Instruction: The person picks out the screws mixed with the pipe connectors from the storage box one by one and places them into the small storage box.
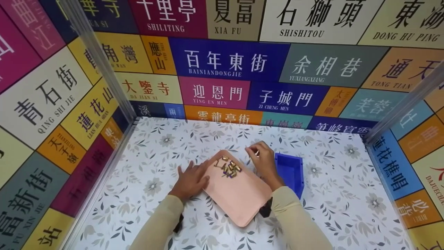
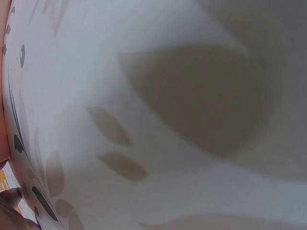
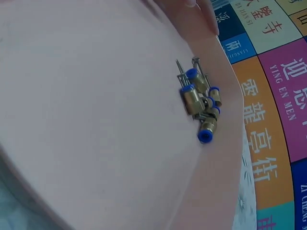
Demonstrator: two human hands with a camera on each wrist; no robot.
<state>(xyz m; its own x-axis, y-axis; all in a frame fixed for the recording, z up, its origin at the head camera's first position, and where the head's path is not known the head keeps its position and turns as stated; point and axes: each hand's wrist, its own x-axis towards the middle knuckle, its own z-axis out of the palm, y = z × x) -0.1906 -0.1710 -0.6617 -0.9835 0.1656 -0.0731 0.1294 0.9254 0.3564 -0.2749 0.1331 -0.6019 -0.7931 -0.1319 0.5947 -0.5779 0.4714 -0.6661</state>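
A pink tray [image 1: 239, 199] lies slanted on the table, bearing a small pile of brass push-fit fittings with blue collars [image 1: 230, 169] and thin metal screws [image 3: 180, 67] near its far end. My left hand [image 1: 191, 181] rests at the tray's left edge with fingers spread, the thumb side over the rim. Beyond the opposite edge, my right hand [image 1: 264, 160] is raised with index finger and thumb bent towards each other. I cannot tell whether something small sits between those fingertips. Close beside that hand stands a blue plastic bin [image 1: 290, 172], partly hidden by the wrist.
White leaf-patterned cloth [image 1: 152, 205] covers the table. Panels with coloured street-name signs [image 1: 229, 59] rise at the back and both sides, with clear corner strips [image 1: 100, 59] at the joins. A black wrist device [image 1: 266, 208] overlaps the tray's near right edge.
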